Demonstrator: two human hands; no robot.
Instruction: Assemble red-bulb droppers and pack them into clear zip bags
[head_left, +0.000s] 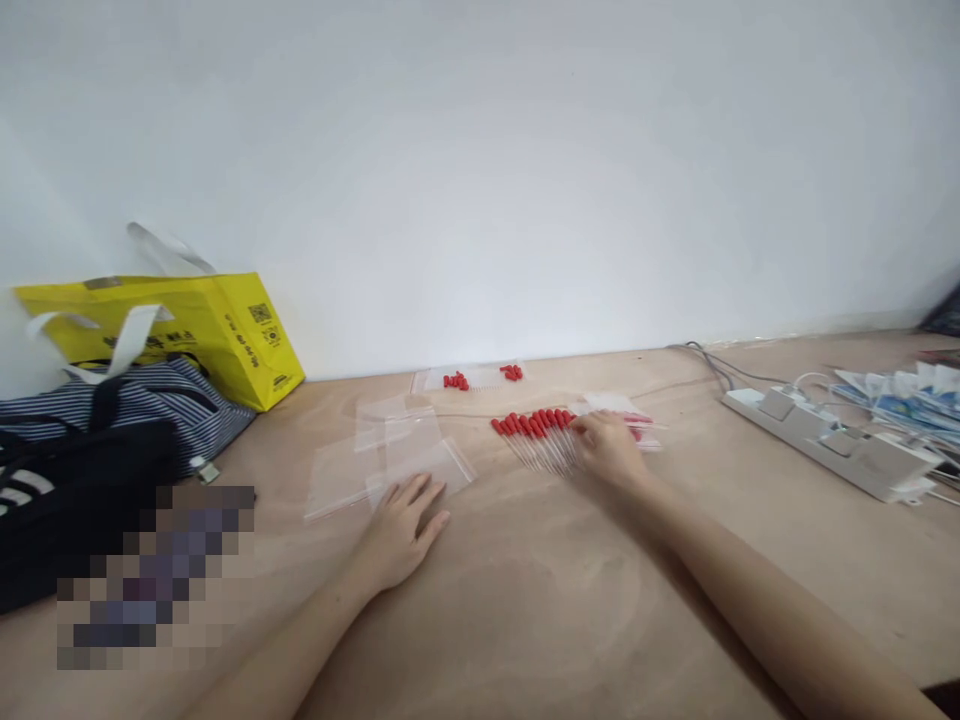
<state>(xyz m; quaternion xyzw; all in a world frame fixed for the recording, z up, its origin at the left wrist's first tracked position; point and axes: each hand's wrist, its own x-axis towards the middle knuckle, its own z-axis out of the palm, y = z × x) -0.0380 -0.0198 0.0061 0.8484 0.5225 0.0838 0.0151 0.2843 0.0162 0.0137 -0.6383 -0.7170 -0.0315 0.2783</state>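
A row of clear droppers [536, 432] with red bulbs lies on the wooden table [540, 600], a little right of centre, bulbs pointing toward the wall. The right hand [606, 447] rests on the right end of that row, fingers curled over the stems; whether it actually grips any cannot be told. Under and behind it lie a few more droppers in clear wrapping. To the left, a loose stack of clear zip bags [401, 450] is spread flat on the table. The left hand [401, 530] lies palm down, fingers spread and relaxed, with its fingertips touching the near edge of the bags, holding nothing. Farther back, near the wall, a filled bag [480, 377] shows two small clusters of red bulbs. At the far left stand a yellow bag [225, 330] and a striped bag [150, 410]. At the right lies a power strip [832, 440] with cables.
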